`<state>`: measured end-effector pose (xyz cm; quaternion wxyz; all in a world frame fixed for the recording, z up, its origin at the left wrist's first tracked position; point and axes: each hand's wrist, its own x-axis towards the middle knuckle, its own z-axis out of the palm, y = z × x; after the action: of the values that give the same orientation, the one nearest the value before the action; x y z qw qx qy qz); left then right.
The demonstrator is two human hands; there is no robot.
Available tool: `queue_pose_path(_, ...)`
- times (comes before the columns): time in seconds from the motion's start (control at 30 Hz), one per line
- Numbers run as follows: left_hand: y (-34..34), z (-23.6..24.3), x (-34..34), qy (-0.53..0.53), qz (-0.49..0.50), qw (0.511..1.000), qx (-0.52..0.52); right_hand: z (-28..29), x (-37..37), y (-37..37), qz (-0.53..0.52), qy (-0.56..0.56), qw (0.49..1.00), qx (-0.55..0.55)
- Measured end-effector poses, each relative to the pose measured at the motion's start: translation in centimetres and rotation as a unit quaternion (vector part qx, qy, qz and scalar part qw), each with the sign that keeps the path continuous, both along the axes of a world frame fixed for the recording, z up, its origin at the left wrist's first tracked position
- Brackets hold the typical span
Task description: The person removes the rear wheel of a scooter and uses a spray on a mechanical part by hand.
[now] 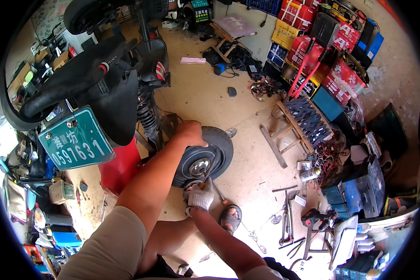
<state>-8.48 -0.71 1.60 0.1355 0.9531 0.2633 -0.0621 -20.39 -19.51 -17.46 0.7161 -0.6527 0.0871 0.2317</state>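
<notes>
A small black scooter wheel [221,151] with a dark rim stands upright on the concrete floor, just behind the rear of a black scooter [121,88]. My bare left hand [191,133] grips the top of its tire. My right hand [200,196], in a white knit glove, is closed around a metal hand tool [210,167] whose shaft points up against the rim near the hub. My foot in a sandal [230,218] rests on the floor just below the wheel.
The scooter carries a green plate [77,140] and sits over a red stand [121,165]. A wooden rack [291,128] with dark parts, stacked red and yellow boxes [312,42], loose tools [287,219] and a small stool [319,233] fill the right side.
</notes>
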Motion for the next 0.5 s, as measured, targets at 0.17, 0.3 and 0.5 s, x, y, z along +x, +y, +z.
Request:
queue_pose_path(0.17, 0.7, -0.5, -0.8, 0.016, 0.019, 0.999, -0.023, 2.9, -2.0, 1.3, -0.008, -0.129, 0.988, -0.085)
queue_pose_path(0.3, 0.7, -0.8, -0.6, 0.023, 0.022, 0.999, -0.026, 5.0, -2.9, 2.6, -0.008, -0.109, 0.992, -0.067)
queue_pose_path(0.5, 0.6, -0.5, -0.7, 0.028, 0.029, 0.999, -0.022, 4.7, -4.1, 3.5, -0.002, -0.056, 0.998, -0.027)
